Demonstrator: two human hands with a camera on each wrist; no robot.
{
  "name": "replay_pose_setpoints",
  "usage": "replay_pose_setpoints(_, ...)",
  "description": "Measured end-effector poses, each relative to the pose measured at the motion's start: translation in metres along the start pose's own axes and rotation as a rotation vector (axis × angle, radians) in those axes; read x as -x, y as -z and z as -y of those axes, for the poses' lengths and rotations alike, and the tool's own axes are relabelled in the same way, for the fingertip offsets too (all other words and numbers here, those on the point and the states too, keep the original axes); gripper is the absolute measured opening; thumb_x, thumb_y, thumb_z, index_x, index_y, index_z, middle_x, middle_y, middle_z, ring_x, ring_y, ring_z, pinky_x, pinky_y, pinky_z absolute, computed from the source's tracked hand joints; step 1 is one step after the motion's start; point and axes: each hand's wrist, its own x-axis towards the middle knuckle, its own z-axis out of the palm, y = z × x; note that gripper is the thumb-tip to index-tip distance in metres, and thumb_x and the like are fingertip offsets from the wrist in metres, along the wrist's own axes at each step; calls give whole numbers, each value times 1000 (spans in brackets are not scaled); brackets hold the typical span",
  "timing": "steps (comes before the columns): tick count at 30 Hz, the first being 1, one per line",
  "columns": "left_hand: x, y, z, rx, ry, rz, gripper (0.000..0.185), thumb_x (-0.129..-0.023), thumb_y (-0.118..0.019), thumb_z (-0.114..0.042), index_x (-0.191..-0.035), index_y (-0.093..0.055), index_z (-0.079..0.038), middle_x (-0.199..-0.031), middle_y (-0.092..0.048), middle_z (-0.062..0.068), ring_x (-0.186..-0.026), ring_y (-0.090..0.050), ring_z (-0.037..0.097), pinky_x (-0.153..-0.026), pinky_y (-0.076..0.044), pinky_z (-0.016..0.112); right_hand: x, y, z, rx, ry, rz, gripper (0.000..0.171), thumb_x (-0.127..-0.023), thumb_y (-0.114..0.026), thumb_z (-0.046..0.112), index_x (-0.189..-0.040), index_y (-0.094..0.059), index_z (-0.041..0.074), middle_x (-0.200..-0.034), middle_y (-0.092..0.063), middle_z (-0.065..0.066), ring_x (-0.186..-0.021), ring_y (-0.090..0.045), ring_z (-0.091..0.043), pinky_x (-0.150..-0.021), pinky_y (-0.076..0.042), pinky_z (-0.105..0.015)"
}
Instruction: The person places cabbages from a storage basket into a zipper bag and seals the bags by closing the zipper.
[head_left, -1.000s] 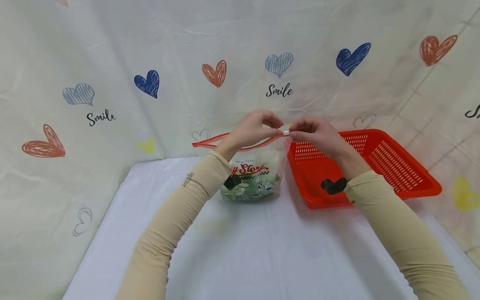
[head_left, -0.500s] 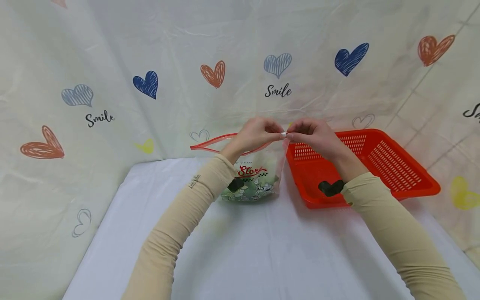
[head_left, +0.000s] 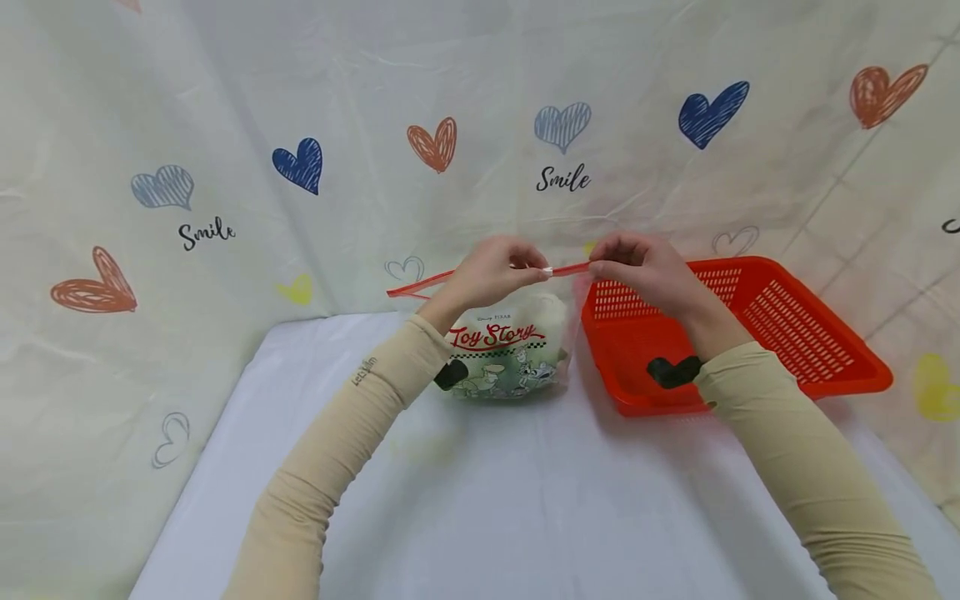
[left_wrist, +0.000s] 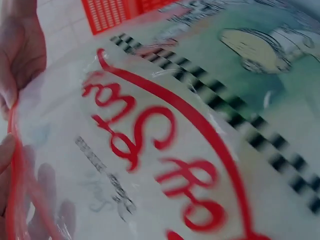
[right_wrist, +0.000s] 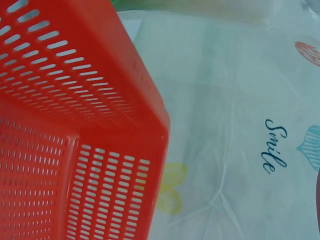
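Note:
A clear zip bag (head_left: 498, 333) with red "Toy Story" lettering and a checkered band stands upright on the table, with pale green showing through it. Along its mouth runs a red zip strip (head_left: 572, 269) carrying a small white slider (head_left: 548, 272). My left hand (head_left: 495, 273) pinches the slider between thumb and fingers. To its right, my right hand (head_left: 647, 271) grips the bag's right top corner. The strip between the two hands is pressed together, while the left part gapes. The left wrist view shows the lettering close up, with the red strip (left_wrist: 16, 170) at its left edge.
A red slotted basket (head_left: 645, 333) stands right of the bag, under my right forearm. White cloth (head_left: 480, 500) covers the table. Behind it hangs a pale curtain (head_left: 360, 83) printed with hearts and "Smile".
My left hand has moved left along the strip with the slider, away from the right hand, which keeps the corner. More of the strip between them is now pressed together.

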Motion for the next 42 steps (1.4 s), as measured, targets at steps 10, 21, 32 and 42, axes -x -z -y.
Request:
replay_pose_setpoints(10,34,22,25,-16,52,-21,17,-92,-69,-25,-103,-75,-14,-97,-69,-3,-91,-60,12,-80,-49,29,10,15,-12,15,-7,-17,26,-93,-68,24,-110,-65,5,-98,-65,-7,-90,-58,-25,-78,-52,-21)
replay_pose_setpoints(21,65,48,48,-49,108,-93,16,-90,-70,-31,-99,-75,-19,-93,-69,-5,-87,-60,13,-73,-49,33,16,26,-17,29,-41,-26,29,-93,-67,25,-114,-63,5,-101,-65,-7,-91,-60,-22,-79,-52,-19)
replay_pose_setpoints(32,86,71,61,-72,184,-132,17,-91,-69,-31,-100,-74,-17,-98,-67,-3,-88,-58,15,-71,-49,36,23,39,-21,69,-80,-44,31,-94,-67,26,-116,-62,5,-100,-66,-2,-91,-60,-18,-78,-52,-18)
replay_pose_setpoints(42,98,74,65,123,282,-164,24,-92,-69,-32,-106,-71,-12,-100,-66,6,-79,-62,22,-68,-56,37,25,37,-9,41,-30,-1,26,-95,-65,21,-113,-63,2,-95,-67,-3,-88,-61,-20,-77,-53,-20)
